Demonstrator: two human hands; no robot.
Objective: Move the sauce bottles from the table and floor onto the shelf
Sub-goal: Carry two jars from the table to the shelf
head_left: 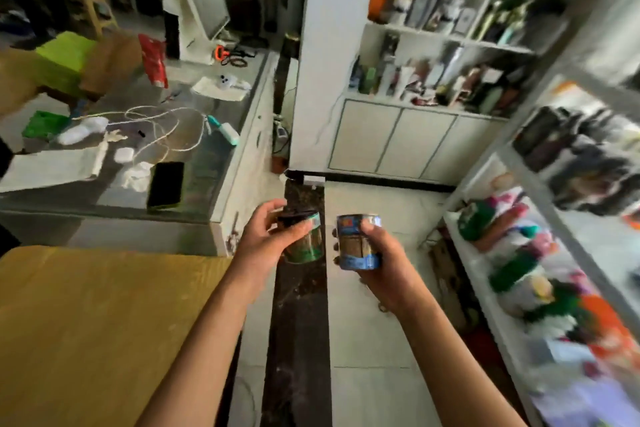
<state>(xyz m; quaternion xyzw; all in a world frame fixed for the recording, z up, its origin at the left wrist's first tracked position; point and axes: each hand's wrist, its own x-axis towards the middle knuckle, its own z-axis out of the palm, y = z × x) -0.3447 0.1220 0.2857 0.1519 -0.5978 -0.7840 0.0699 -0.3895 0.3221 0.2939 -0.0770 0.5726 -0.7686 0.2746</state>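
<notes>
A: Shelving (485, 274) runs along three o'clock, the glass counter (214, 163) at ten.

B: Right hand (375, 253) grips the blue-labelled jar (358, 243) upright, nearer the shelf; left hand (266, 239) clamps the green-labelled jar (306, 241) beside it.

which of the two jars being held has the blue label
The jar in the right hand, the blue-labelled jar; the left hand holds a green-labelled jar.

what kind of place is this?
Probably a small shop. Open shelves hold packed rows of bottles, a glass counter holds a screen, and each hand carries a jar, left and right.
</notes>
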